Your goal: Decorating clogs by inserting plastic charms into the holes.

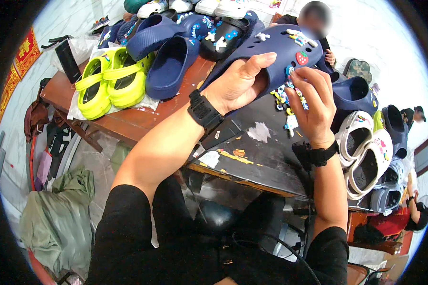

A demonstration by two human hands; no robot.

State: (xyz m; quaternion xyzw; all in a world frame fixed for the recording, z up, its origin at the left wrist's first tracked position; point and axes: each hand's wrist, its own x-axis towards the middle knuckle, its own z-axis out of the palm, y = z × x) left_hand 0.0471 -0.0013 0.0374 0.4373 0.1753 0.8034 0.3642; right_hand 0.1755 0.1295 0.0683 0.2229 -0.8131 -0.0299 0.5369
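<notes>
A navy-blue clog [271, 52] is held up over the table, its toe toward the far right. My left hand [235, 85] grips it at the opening, thumb outside and the other fingers hidden within. On its upper sit a strawberry charm [302, 58], a white-and-yellow figure charm [298, 37] and a small white charm [262, 36]. The curled fingers of my right hand [315, 102] are at a round blue shoe charm [290, 70] on the clog's near side; their tips partly cover it. Beneath the clog, several loose charms [281, 97] lie on the dark tabletop.
Lime-green clogs [96, 90], an undecorated navy clog [171, 66] and a black clog [223, 40] stand left and behind. White clogs [368, 161] and grey ones [387, 192] line the right. A person [314, 23] sits across the table. Olive-green cloth [57, 218] lies lower left.
</notes>
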